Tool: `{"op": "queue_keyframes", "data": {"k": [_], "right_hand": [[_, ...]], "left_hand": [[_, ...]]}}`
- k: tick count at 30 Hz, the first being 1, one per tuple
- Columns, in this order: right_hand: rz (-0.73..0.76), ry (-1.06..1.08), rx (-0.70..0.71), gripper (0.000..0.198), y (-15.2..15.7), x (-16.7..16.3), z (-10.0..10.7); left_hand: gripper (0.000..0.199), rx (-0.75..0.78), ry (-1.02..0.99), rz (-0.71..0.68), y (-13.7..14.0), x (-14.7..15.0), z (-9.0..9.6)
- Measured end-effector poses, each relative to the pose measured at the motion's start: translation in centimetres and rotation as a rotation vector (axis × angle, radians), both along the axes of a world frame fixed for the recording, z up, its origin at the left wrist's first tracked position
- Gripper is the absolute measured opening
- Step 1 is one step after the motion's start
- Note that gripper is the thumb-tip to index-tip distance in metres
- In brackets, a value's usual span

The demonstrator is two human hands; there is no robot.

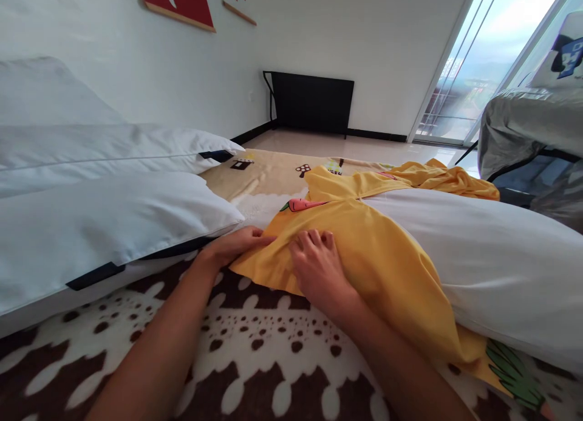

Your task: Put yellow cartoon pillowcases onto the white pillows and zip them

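A yellow pillowcase [378, 257] with a printed carrot lies across the bed, covering the near end of a plump white pillow [501, 245] on the right. My left hand [239, 245] pinches the pillowcase near its left corner, the fingertips partly hidden by the cloth. Just right of it, my right hand [316, 260] has its fingers curled into the fabric, gripping it. More bunched yellow cloth shows behind the white pillow.
White pillows [100, 220] with dark trim are stacked at left. Beneath everything is a brown-and-white patterned blanket [273, 336], with a beige blanket [268, 166] beyond. A black folded panel [314, 102] leans on the far wall; a plastic-covered chair [528, 117] stands at right.
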State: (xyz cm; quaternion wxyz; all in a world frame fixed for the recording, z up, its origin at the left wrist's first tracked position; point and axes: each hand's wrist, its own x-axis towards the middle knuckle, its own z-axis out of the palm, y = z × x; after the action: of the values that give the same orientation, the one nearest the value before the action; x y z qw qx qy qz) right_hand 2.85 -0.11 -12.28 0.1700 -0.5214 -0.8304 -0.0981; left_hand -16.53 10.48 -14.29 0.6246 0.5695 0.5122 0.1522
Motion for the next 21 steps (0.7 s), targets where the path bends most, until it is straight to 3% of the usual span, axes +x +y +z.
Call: {"op": "queue_keyframes", "data": {"k": [2,4,13,18,21], "right_hand": [[-0.002,0.001,-0.003,0.016,0.0,0.0,0.2],[0.01,0.003,-0.021,0.016,0.1,0.1,0.3],[0.056,-0.056,-0.129,0.016,-0.8,0.2,1.5],[0.049,-0.052,-0.136,0.015,-1.6,-0.6,1.2],[-0.02,-0.016,-0.161,0.015,-1.9,-1.4,1.0]], "left_hand": [[0.037,-0.093,-0.013,-0.061,-0.3,-0.5,0.5],[0.035,-0.078,0.011,-0.068,-0.3,-0.8,0.6],[0.042,-0.071,-0.007,0.14,0.6,-1.6,-0.2],[0.036,-0.128,-0.062,-0.012,-0.1,-0.7,-0.2],[0.033,-0.056,-0.067,-0.022,-0.4,0.2,-0.2]]}}
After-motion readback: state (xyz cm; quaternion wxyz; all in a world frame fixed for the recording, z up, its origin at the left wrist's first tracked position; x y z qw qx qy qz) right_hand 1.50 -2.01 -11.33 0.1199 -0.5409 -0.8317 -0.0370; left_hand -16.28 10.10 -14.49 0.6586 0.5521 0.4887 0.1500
